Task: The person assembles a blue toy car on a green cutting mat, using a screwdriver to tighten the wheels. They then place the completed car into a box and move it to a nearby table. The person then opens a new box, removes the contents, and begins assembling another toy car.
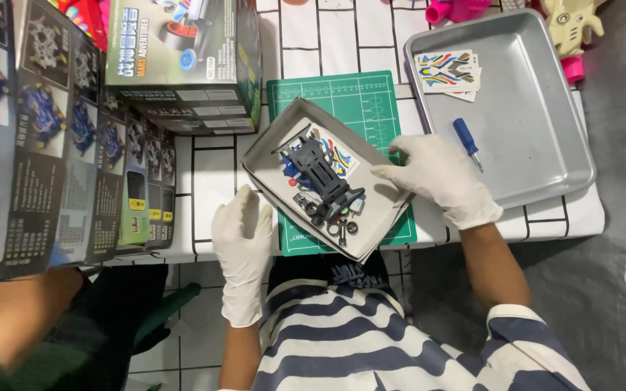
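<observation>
A shallow grey cardboard box tray [269, 148] lies tilted over a green cutting mat [356, 98]. Inside it sit a dark toy car chassis [320, 172], a colourful sticker sheet [342, 158] and several small black wheels and parts [338, 226]. My left hand [243, 242], in a white glove, grips the tray's near left edge. My right hand [440, 177], also gloved, holds the tray's right edge.
A metal baking tray [537, 145] at the right holds a blue screwdriver [465, 139] and sticker sheets [447, 71]. Toy kit boxes [182, 65] are stacked at the left. Pink toy parts [458, 9] lie at the far edge. Another person's arm [23, 311] shows at lower left.
</observation>
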